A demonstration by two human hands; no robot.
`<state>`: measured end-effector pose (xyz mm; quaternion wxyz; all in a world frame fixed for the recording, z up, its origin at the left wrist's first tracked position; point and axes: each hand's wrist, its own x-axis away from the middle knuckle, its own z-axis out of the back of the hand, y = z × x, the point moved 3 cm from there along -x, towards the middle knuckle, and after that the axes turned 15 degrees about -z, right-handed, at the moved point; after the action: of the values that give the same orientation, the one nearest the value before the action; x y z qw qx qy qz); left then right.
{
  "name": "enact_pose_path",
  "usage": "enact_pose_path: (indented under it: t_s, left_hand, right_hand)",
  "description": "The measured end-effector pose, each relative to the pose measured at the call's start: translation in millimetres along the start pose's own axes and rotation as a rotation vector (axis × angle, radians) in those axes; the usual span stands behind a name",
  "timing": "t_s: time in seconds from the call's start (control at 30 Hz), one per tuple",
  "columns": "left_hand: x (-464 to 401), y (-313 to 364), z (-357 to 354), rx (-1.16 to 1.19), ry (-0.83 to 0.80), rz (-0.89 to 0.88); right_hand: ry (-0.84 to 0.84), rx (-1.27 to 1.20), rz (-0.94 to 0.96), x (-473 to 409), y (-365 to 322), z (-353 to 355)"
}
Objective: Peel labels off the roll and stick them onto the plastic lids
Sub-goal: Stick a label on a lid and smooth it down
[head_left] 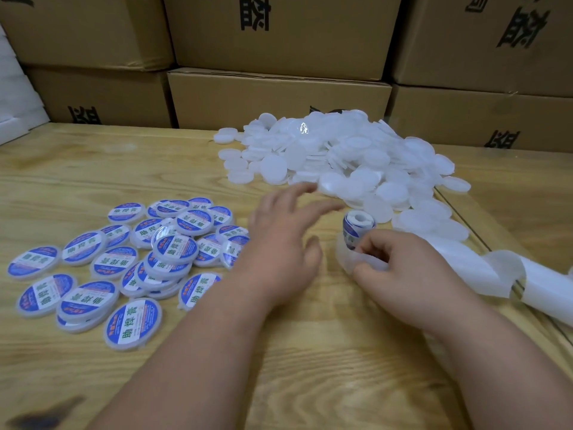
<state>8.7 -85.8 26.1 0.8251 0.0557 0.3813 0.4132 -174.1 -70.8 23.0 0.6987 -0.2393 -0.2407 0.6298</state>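
Likely the right hand [403, 268], fingers pinching the label roll [358, 226], tears a label while the open-fingered left hand [285, 243] reaches for the far blank lids [341, 156].

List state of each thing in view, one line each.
Left hand: open, fingers stretched toward the plain lids, holding nothing.
Right hand: pinching the backing strip beside the roll.
Label roll: upright on the table, partly unwound.
Backing strip: stripped, trailing off right.
Plain lids: unlabelled, heaped.
Labelled lids: stickered, loosely piled on the left.
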Motion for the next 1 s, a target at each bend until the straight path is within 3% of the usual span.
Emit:
enact_pose_path:
  t_s: [0.1, 0.2, 0.37, 0.7, 0.83, 1.0]
  left_hand:
    - [1, 12, -20, 0.045, -0.164, -0.038]
    - [-2, 12, -27, 0.013, -0.198, -0.046]
    - [0, 7, -31, -0.001, -0.120, -0.010]
    - [-1, 4, -32, 0.062, -0.058, -0.046]
    - [0, 8, -32, 0.096, -0.050, -0.073]
    - [-2, -6, -32, 0.166, 0.023, 0.082]
  right_hand:
    - [-0.034, -0.004, 0.013, 2, -2, 0]
    - [-0.071, 0.005, 0.005, 3, -4, 2]
    - [-0.195, 0.039, -0.049, 7, -7, 6]
    - [-0.010, -0.036, -0.032, 6, -6, 9]
    - [-0.017, -0.086, -0.033, 3, -2, 12]
    - [-0.039, -0.018, -0.018, 5, 1, 12]
